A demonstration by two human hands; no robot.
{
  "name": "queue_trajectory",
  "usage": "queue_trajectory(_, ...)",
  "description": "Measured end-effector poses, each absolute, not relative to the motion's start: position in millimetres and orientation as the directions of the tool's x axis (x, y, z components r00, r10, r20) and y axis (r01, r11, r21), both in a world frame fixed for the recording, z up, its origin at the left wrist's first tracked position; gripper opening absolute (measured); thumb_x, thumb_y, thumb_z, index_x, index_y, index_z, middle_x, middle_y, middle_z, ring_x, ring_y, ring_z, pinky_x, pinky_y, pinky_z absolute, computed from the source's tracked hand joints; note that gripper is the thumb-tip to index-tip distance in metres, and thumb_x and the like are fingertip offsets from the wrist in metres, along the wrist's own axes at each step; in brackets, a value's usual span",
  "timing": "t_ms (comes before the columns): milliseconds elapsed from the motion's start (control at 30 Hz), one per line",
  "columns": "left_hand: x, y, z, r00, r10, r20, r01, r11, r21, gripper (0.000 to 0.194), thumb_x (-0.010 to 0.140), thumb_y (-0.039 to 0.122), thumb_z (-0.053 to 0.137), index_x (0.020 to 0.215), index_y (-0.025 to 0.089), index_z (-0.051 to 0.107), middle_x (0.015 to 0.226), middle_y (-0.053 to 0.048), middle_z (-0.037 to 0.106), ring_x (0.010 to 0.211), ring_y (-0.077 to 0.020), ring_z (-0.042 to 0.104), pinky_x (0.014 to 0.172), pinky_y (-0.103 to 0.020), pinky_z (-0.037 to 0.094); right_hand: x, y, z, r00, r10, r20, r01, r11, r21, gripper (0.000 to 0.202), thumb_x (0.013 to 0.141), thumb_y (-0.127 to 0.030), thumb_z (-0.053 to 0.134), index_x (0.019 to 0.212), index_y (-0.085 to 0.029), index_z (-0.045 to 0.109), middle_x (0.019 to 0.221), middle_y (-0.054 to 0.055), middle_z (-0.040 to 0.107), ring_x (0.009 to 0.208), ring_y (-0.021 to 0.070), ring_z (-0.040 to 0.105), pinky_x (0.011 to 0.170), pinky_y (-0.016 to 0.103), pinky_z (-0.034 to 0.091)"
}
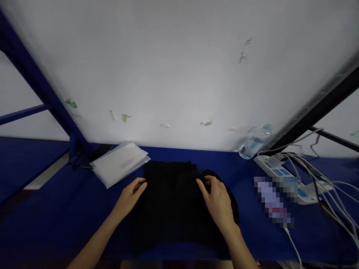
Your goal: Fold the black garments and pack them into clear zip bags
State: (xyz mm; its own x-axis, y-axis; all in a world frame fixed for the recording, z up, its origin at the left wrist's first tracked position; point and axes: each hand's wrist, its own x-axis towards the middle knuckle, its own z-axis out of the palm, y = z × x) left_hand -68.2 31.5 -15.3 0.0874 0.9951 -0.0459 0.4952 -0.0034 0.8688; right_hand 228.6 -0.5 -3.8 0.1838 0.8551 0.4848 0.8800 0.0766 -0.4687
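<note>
A black cloth [171, 201], perhaps a folded garment, lies on the blue table in front of me. Its folds are hard to make out in the dark fabric. My left hand [131, 196] is at the cloth's left edge, thumb and fingertips close together on it. On the right part of the cloth rests my right hand [217, 198], fingers curled and thumb a little apart, with a fold between them. A rounded, bunched part of the fabric shows behind and beside the right hand.
Flat translucent white packets [120, 164] lie at the back left, beside a dark object [100, 151]. A plastic water bottle [255, 142] leans at the back right. A power strip [280, 173] with tangled cables and a blurred phone [272, 203] lie to the right. A white wall [168, 74] rises behind.
</note>
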Motion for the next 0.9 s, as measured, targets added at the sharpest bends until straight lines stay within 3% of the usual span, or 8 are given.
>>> queue_trajectory(167, -66, 31, -12, 0.084, 0.996, -0.022, 0.472, -0.02, 0.882, 0.034, 0.086, 0.05, 0.049, 0.098, 0.023, 0.064, 0.087, -0.002, 0.071, 0.089, -0.026, 0.067, 0.079, -0.034, 0.05, 236, 5, -14, 0.172, 0.938, 0.302, 0.804, 0.044, -0.593, 0.04, 0.083, -0.056, 0.056, 0.091, -0.019, 0.067, 0.082, 0.01, 0.071, 0.078, 0.0274, 0.069, 0.061, 0.036, 0.054)
queue_trajectory(300, -54, 27, -9, 0.107, 0.994, -0.006, 0.49, -0.048, 0.871, 0.031, 0.087, 0.048, 0.048, 0.095, 0.023, 0.065, 0.086, -0.002, 0.07, 0.086, -0.024, 0.066, 0.078, -0.033, 0.048, 248, 9, -7, 0.236, 0.934, 0.27, 0.734, 0.011, -0.679, 0.039, 0.079, -0.058, 0.058, 0.088, -0.021, 0.068, 0.082, 0.007, 0.073, 0.074, 0.0261, 0.07, 0.061, 0.034, 0.053)
queue_trajectory(500, -42, 26, -15, 0.136, 0.991, 0.017, 0.663, -0.104, 0.741, 0.03, 0.087, 0.047, 0.049, 0.086, 0.025, 0.069, 0.083, -0.003, 0.064, 0.086, -0.0245, 0.061, 0.08, -0.037, 0.046, 271, 19, -7, 0.209, 0.963, 0.172, 0.836, -0.085, -0.541, 0.029, 0.077, -0.049, 0.063, 0.083, -0.02, 0.066, 0.084, 0.01, 0.073, 0.079, 0.0292, 0.07, 0.064, 0.036, 0.052)
queue_trajectory(567, -41, 26, -15, 0.15, 0.989, 0.003, 0.665, -0.103, 0.74, 0.031, 0.088, 0.048, 0.048, 0.086, 0.024, 0.069, 0.084, -0.004, 0.064, 0.086, -0.0248, 0.06, 0.08, -0.038, 0.045, 261, 21, 2, 0.184, 0.961, 0.207, 0.876, -0.064, -0.478, 0.025, 0.08, -0.045, 0.061, 0.084, -0.02, 0.063, 0.086, 0.009, 0.071, 0.078, 0.0282, 0.069, 0.064, 0.036, 0.051)
queue_trajectory(667, -42, 26, -14, 0.145, 0.989, 0.004, 0.667, -0.101, 0.738, 0.031, 0.089, 0.047, 0.048, 0.086, 0.024, 0.069, 0.083, -0.003, 0.064, 0.085, -0.0245, 0.059, 0.079, -0.038, 0.045, 222, 16, 23, 0.12, 0.937, 0.327, 0.925, 0.015, -0.381, 0.017, 0.083, -0.036, 0.058, 0.093, -0.021, 0.057, 0.087, 0.008, 0.068, 0.074, 0.0269, 0.067, 0.06, 0.037, 0.05)
queue_trajectory(767, -42, 28, -15, 0.146, 0.989, 0.028, 0.659, -0.119, 0.743, 0.033, 0.09, 0.046, 0.046, 0.083, 0.024, 0.069, 0.078, -0.002, 0.063, 0.082, -0.0236, 0.059, 0.077, -0.037, 0.044, 171, 0, 33, -0.064, 0.915, 0.399, 0.923, 0.206, -0.326, 0.02, 0.083, -0.032, 0.061, 0.098, -0.02, 0.057, 0.089, 0.011, 0.068, 0.078, 0.0285, 0.067, 0.064, 0.04, 0.054)
queue_trajectory(900, -44, 31, -19, 0.129, 0.99, 0.052, 0.654, -0.125, 0.746, 0.041, 0.093, 0.046, 0.038, 0.075, 0.021, 0.066, 0.074, -0.002, 0.06, 0.077, -0.0213, 0.059, 0.076, -0.035, 0.044, 123, -34, 12, -0.356, 0.837, 0.415, 0.806, 0.5, -0.318, 0.046, 0.085, -0.044, 0.061, 0.119, -0.014, 0.056, 0.12, 0.017, 0.064, 0.109, 0.0321, 0.061, 0.086, 0.045, 0.054)
